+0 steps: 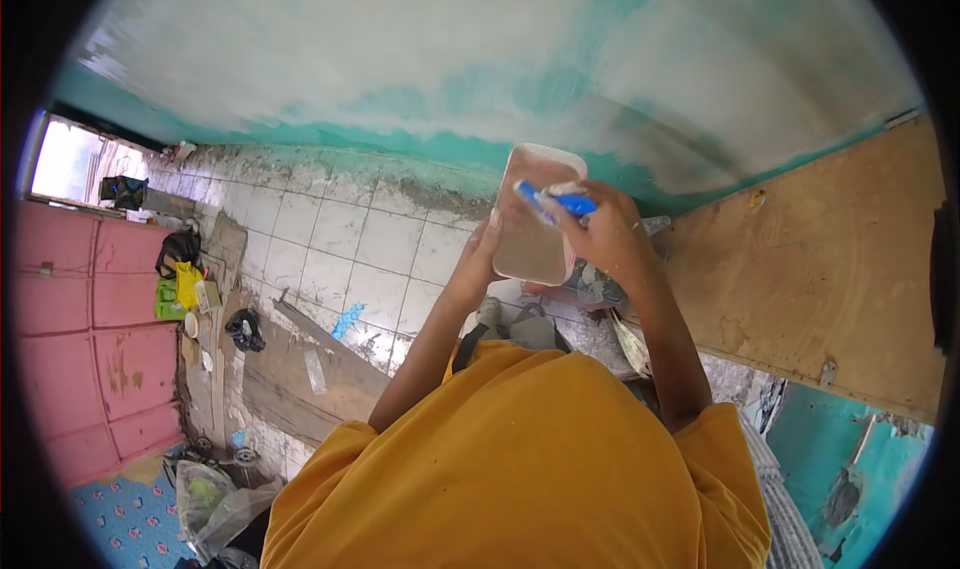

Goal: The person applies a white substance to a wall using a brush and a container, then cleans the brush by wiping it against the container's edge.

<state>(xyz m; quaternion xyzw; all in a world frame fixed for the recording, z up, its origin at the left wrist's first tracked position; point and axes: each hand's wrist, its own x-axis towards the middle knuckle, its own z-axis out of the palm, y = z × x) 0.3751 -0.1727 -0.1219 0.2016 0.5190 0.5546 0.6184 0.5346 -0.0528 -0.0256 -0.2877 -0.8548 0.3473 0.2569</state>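
My left hand [480, 254] grips the left side of a shallow whitish tray [535, 254], its fingers partly hidden behind it. A thin greyish layer covers the inside of the tray. Over the tray's right part, my right hand [600, 224] is closed round a blue-handled tool [574, 204]. The tool's pale, blurred end points to the upper left, above the tray; whether it touches the tray cannot be made out. Beyond both hands stands a teal wall [400, 79] with broad whitish patches.
A brown wooden board [800, 259] lies at the right. Dirty white tiles [330, 229] cover the floor, with a flat board [290, 379] on them. Bags, including a yellow one [188, 282], sit by the pink panels [120, 319] at the left.
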